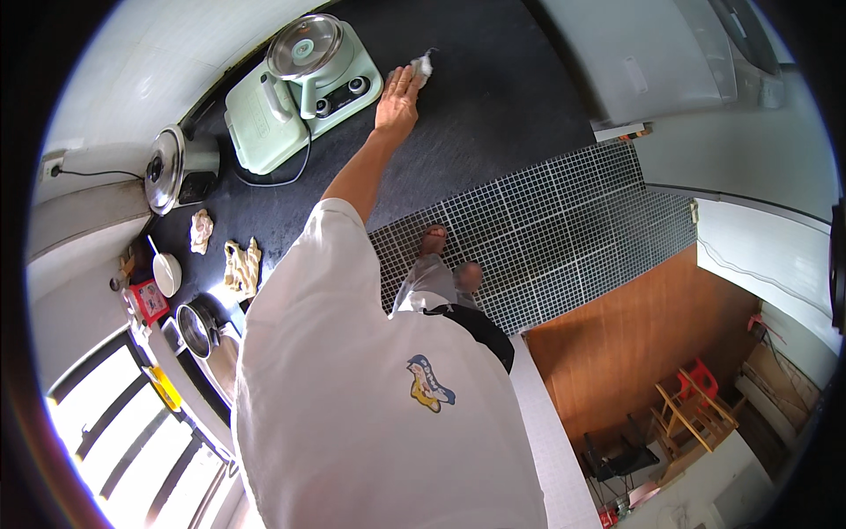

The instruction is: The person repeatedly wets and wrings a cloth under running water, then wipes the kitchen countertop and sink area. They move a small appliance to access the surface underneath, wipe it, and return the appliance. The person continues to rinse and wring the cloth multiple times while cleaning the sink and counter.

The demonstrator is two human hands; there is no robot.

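Note:
My left hand [398, 102] reaches far forward over the dark countertop [476, 92]. Its fingers lie flat and together on a crumpled white cloth [423, 68], pressing it to the surface; part of the cloth is hidden under them. Just left of the fingers stands a pale green electric cooker [353, 92] with two knobs. On it sits a green pot [330, 69] under a glass lid [303, 47], its handle towards me. A pale green panel with a grip [261, 132] adjoins the cooker. My right hand is out of view.
Further left stands a steel electric pot [201, 162], plugged into the wall. Two crumpled beige cloths [242, 268], a white long-handled pan [166, 274] and a red packet [151, 301] lie nearby. A metal pot [196, 327] is beside the window. Chairs [694, 410] stand lower right.

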